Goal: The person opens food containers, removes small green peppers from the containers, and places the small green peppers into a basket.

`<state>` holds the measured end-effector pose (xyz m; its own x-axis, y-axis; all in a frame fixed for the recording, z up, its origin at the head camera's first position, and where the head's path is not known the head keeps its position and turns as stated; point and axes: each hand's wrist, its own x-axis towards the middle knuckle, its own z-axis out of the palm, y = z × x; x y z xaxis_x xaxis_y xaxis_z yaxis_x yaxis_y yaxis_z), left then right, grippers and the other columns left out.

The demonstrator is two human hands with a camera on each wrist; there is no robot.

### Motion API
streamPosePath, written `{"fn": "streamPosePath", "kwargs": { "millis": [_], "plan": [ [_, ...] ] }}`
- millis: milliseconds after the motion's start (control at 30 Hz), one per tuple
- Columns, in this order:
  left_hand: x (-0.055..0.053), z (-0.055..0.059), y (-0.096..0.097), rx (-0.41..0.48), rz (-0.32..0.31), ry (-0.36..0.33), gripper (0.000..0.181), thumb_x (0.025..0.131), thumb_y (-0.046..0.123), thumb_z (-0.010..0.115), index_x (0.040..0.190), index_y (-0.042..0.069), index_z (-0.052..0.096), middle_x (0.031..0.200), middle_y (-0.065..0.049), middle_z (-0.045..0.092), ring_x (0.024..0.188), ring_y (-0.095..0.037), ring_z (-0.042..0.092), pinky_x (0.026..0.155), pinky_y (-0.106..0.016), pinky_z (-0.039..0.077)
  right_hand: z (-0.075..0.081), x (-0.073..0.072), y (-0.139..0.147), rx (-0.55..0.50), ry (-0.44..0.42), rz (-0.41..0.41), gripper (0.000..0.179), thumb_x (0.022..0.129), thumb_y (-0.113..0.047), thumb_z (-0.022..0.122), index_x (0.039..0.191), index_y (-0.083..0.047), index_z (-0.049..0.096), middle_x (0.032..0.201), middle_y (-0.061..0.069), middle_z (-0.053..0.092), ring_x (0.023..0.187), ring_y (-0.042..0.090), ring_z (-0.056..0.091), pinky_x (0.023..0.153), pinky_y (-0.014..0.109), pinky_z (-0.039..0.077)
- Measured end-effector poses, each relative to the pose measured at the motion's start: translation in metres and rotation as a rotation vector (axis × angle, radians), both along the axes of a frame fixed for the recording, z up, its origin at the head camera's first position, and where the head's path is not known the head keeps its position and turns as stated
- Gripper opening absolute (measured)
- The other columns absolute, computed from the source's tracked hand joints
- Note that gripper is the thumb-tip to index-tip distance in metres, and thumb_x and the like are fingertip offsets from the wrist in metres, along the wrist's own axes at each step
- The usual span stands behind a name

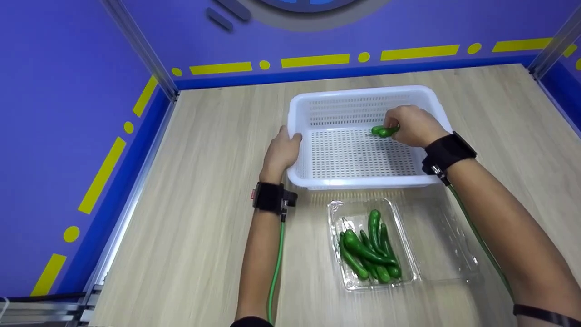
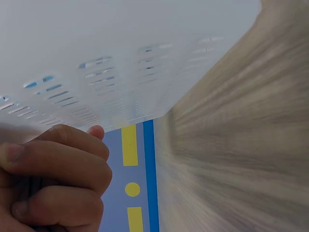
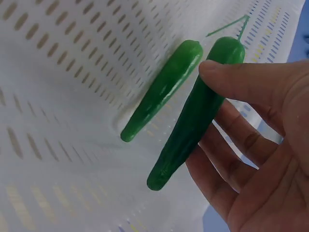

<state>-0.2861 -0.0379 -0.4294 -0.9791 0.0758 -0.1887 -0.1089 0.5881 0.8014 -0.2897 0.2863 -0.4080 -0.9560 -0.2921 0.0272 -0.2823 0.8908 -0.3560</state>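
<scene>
the held pepper (image 3: 194, 116) is dark green, tapering.

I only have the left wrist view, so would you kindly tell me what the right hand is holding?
Observer: The right hand holds a slender, glossy green pepper.
Operator: Thank you; does the white, perforated plastic basket contain anything?
Observer: Yes, a second green pepper is in it, beside the held one.
Operator: Are there more peppers outside it?
Observer: Yes, several green peppers lie in an open, clear plastic box on the basket's near side.
</scene>
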Motion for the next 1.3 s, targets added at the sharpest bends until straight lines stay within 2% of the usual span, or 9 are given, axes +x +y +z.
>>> {"fn": "streamPosePath", "kwargs": {
  "millis": [200,433,800,1300],
  "plan": [
    [0.000,-0.001,-0.001,-0.010,0.004,0.008,0.048,0.107,0.035,0.040,0.148,0.010,0.040,0.109,-0.013,0.066,0.090,-0.023,0.070,0.071,-0.035,0.058,-0.002,-0.007,-0.004,0.043,-0.046,-0.022,0.025,0.077,0.008,0.069,0.099,0.000,0.073,0.101,0.021,0.074,0.091,0.034,0.064,0.085,0.052,0.052],
    [0.001,-0.003,0.002,-0.009,-0.008,0.008,0.052,0.107,0.035,0.040,0.152,0.009,0.037,0.114,-0.014,0.065,0.092,-0.023,0.069,0.073,-0.036,0.058,-0.006,-0.013,-0.002,0.048,-0.098,-0.058,0.031,0.075,0.011,0.066,0.103,0.000,0.074,0.104,0.022,0.073,0.091,0.034,0.061,0.086,0.052,0.051],
    [0.001,-0.001,0.000,0.013,-0.003,0.012,0.052,0.107,0.034,0.040,0.152,0.009,0.037,0.115,-0.014,0.066,0.092,-0.022,0.070,0.072,-0.036,0.058,-0.010,-0.024,0.003,0.014,-0.159,-0.022,0.033,0.072,0.011,0.061,0.101,-0.001,0.072,0.104,0.023,0.070,0.094,0.034,0.059,0.085,0.049,0.049],
    [-0.001,-0.001,0.000,0.019,0.009,-0.002,0.050,0.107,0.036,0.041,0.150,0.010,0.039,0.108,-0.013,0.067,0.092,-0.026,0.071,0.071,-0.036,0.058,-0.020,-0.031,0.005,-0.036,-0.217,-0.015,0.033,0.076,0.012,0.064,0.106,0.001,0.073,0.101,0.019,0.066,0.093,0.031,0.053,0.083,0.043,0.043]
  ]
}}
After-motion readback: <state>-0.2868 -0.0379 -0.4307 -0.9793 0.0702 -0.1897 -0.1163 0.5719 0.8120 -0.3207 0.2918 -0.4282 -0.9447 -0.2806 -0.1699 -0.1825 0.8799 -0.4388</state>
